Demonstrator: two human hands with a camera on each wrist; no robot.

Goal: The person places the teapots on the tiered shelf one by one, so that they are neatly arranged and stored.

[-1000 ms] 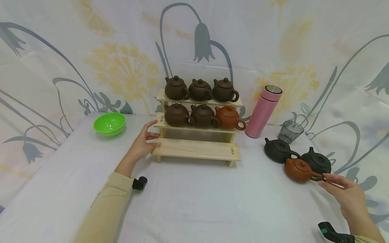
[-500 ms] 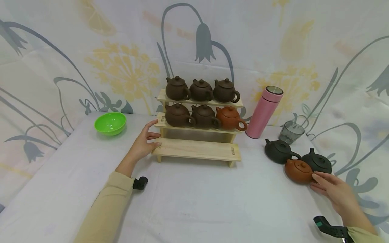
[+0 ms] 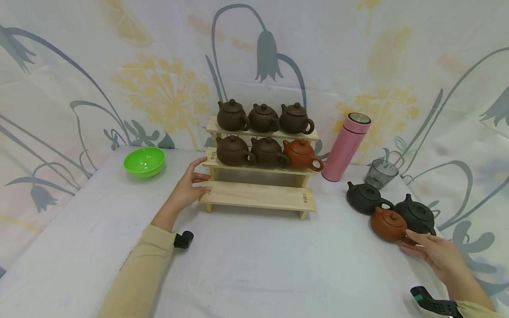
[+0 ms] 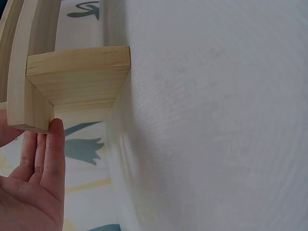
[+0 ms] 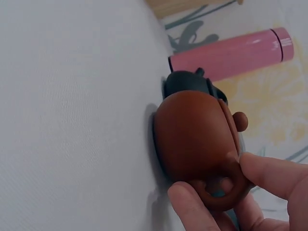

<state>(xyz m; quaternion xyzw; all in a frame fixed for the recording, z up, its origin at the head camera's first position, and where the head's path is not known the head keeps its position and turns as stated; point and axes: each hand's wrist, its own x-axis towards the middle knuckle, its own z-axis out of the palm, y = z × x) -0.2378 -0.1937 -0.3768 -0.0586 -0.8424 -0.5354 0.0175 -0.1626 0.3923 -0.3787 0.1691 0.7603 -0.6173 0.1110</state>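
My right hand (image 3: 443, 258) pinches the handle of a reddish-brown clay teapot (image 3: 388, 225) at the right of the head view. In the right wrist view, thumb and fingers sit around the handle loop of this teapot (image 5: 192, 134), its base close to the cloth. Two black teapots stand against it, one behind (image 3: 415, 214) and one at its left (image 3: 363, 198). My left hand (image 3: 184, 187) holds the left end of a three-step wooden stand (image 3: 258, 195), thumb on the lowest board. In the left wrist view its other fingers reach the board's end (image 4: 31, 113).
Dark brown teapots (image 3: 231, 115) fill the top step; two more and an orange-red teapot (image 3: 300, 154) occupy the middle one. A pink thermos (image 3: 343, 150) and a clear glass (image 3: 381, 173) stand right of the stand. A green bowl (image 3: 144, 162) lies at left.
My right hand has moved left along the handle, close to the teapot's body, and the reddish-brown teapot has shifted slightly left. The left hand stays on the stand.
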